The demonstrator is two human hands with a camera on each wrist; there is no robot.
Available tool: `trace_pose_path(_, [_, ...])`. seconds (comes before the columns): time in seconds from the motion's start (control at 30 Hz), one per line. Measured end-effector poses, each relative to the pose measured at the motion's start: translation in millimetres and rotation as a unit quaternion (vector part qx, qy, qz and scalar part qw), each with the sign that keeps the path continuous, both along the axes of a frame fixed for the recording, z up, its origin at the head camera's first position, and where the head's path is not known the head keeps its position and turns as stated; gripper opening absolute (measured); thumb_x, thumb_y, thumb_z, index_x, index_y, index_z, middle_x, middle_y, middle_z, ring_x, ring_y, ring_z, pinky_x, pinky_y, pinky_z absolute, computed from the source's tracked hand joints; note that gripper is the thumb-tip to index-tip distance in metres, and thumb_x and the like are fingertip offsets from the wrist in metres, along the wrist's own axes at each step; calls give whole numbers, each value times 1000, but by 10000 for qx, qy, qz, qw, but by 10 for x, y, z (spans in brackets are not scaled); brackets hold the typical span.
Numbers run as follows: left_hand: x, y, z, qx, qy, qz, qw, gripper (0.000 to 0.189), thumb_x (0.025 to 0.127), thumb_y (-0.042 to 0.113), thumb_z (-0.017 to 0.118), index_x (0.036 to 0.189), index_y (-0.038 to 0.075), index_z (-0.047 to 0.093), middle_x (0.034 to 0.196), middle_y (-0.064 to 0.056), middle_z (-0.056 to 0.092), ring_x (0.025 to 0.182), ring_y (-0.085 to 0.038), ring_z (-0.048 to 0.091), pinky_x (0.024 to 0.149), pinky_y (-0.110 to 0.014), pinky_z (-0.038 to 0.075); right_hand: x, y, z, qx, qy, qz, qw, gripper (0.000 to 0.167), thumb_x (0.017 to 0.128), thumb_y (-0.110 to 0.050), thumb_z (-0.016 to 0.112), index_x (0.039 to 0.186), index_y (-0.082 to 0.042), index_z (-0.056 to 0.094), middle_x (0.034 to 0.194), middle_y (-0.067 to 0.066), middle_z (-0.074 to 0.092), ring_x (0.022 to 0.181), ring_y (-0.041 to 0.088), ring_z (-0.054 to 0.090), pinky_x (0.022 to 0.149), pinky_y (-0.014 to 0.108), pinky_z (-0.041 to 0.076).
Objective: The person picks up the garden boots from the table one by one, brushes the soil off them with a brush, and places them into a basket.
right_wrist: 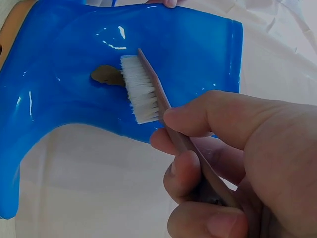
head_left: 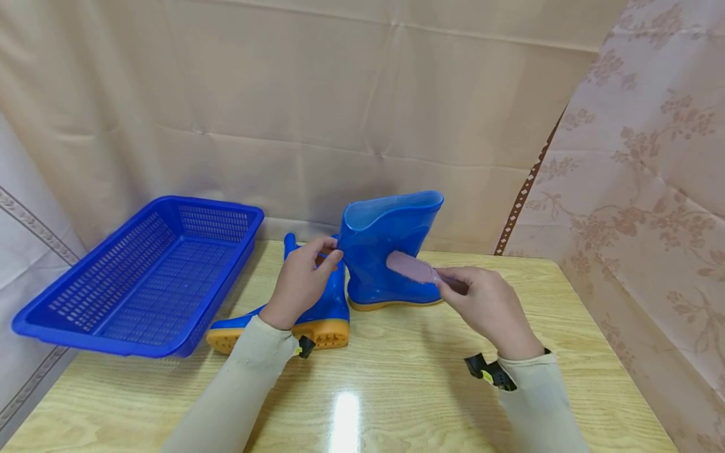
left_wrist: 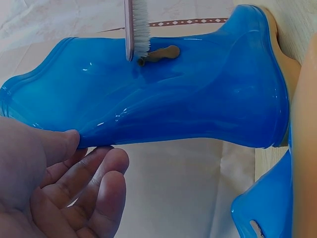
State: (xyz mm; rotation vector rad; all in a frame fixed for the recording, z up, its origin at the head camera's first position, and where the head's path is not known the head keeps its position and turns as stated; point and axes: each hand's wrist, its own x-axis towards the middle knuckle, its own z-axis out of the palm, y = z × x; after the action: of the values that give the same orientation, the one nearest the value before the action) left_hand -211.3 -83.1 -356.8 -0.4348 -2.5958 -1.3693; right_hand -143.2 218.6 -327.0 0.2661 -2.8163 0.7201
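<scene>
A blue rain boot (head_left: 385,251) with a yellow sole stands upright on the table. My left hand (head_left: 306,277) pinches its shaft edge below the rim, the thumb in front and fingertips behind, as the left wrist view shows. In my right hand (head_left: 487,305) is a pinkish brush (head_left: 412,267), held by its handle. Its white bristles (right_wrist: 140,89) face the boot's side, right at a brown smear (right_wrist: 106,75). A second blue boot (head_left: 331,302) lies on its side behind my left hand, its yellow sole turned towards me; the hand and sleeve hide part of it.
A blue plastic basket (head_left: 181,277) with mesh walls stands at the table's left. Beige cloth (head_left: 294,113) hangs behind the wooden table (head_left: 408,377), and a flowered cloth (head_left: 651,189) hangs at the right. Black wrist cameras are strapped over both sleeves.
</scene>
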Motion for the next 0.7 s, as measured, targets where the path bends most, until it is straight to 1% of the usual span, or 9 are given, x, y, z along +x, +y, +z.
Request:
trace_pose_path(0.13, [1, -7, 1, 2, -15, 7, 10000, 31, 108, 30, 58, 133, 13, 65, 114, -4, 73, 97, -22, 70, 86, -44, 58, -1, 2, -6, 68, 0, 74, 9999, 23, 99, -26, 71, 118, -15, 80, 107, 4, 79, 86, 16, 74, 69, 39, 59])
trace_pose_path(0.27, [-2, -10, -4, 2, -28, 4, 10000, 31, 108, 30, 58, 133, 13, 65, 115, -4, 73, 98, -22, 70, 87, -45, 57, -1, 7, -11, 66, -94, 92, 9999, 22, 99, -26, 71, 117, -16, 81, 107, 3, 78, 85, 15, 74, 68, 38, 59])
trace_pose_path(0.33, [0, -8, -3, 2, -25, 6, 10000, 31, 108, 30, 58, 133, 13, 65, 114, -4, 73, 97, -22, 70, 86, -45, 57, -3, 8, -10, 68, -70, 72, 9999, 23, 99, -25, 71, 117, -16, 80, 107, 3, 78, 84, 15, 73, 68, 37, 58])
trace_pose_path(0.4, [0, -5, -3, -11, -26, 22, 10000, 30, 108, 30, 58, 132, 13, 65, 114, -3, 73, 96, -21, 70, 86, -44, 58, -5, 10, -6, 31, 76, 49, 10000, 24, 98, -23, 71, 118, -14, 80, 106, 4, 78, 83, 15, 73, 66, 35, 57])
trace_pose_path(0.47, [-1, -2, -5, -13, -20, 35, 10000, 29, 108, 30, 58, 131, 14, 65, 113, -3, 73, 95, -20, 70, 85, -43, 58, -10, 6, -1, -28, 308, -1, 9995, 25, 98, -22, 71, 120, -13, 79, 104, 5, 78, 80, 16, 71, 64, 34, 55])
trace_pose_path(0.57, [-1, -3, -6, -10, -10, 26, 10000, 29, 108, 30, 58, 130, 14, 65, 112, -2, 73, 95, -21, 70, 84, -43, 58, -15, 1, 2, -119, 621, -86, 9980, 26, 99, -21, 71, 122, -11, 78, 98, 6, 78, 76, 16, 69, 62, 32, 53])
trace_pose_path(0.63, [0, -3, -3, -2, -4, 10, 10000, 29, 108, 30, 58, 131, 14, 65, 112, -3, 73, 95, -21, 70, 83, -43, 58, -15, -5, -1, -167, 688, -137, 9974, 27, 99, -21, 70, 123, -11, 77, 96, 5, 77, 74, 16, 67, 62, 31, 52])
trace_pose_path(0.7, [1, -3, 1, 0, 4, -7, 10000, 30, 108, 29, 58, 132, 13, 65, 112, -3, 73, 95, -22, 70, 83, -43, 58, -23, -13, -12, -160, 672, -135, 9975, 27, 100, -22, 70, 124, -11, 77, 96, 4, 77, 76, 16, 68, 63, 33, 53])
